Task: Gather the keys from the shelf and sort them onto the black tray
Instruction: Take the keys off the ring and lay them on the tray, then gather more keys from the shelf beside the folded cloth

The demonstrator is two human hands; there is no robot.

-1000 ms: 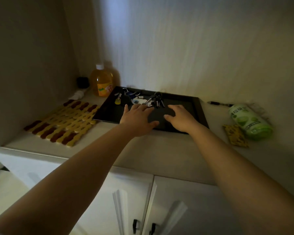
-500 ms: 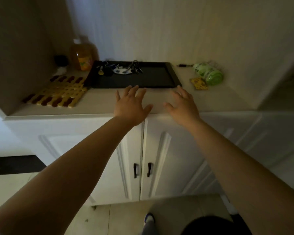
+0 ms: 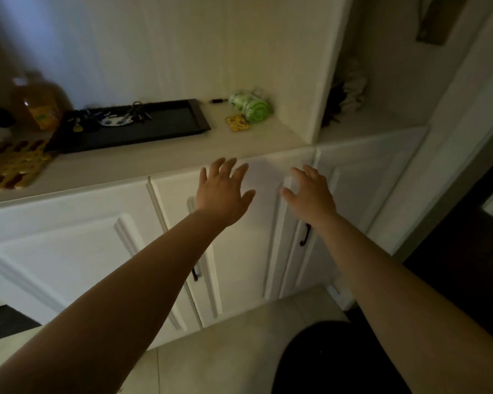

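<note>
The black tray [image 3: 165, 129] lies on the white shelf at upper left. Along its far edge rest several key bunches: a dark bunch [image 3: 138, 112], a set with a blue and white fob [image 3: 113, 120], and one with a yellow tag [image 3: 78, 127]. My left hand [image 3: 224, 191] and my right hand [image 3: 310, 194] hover in front of the cabinet doors, below and to the right of the tray. Both are empty with fingers spread.
An orange bottle [image 3: 39, 105] stands left of the tray. A yellow and red slatted mat [image 3: 12, 163] lies at far left. A green packet [image 3: 249, 106], a yellow card [image 3: 237, 122] and a pen [image 3: 218, 100] lie right of the tray. Cabinet doors [image 3: 239, 251] below.
Both hands have drawn back from the tray to in front of the cabinet doors. The view has pulled away and swung right, so the tray now sits at upper left.
</note>
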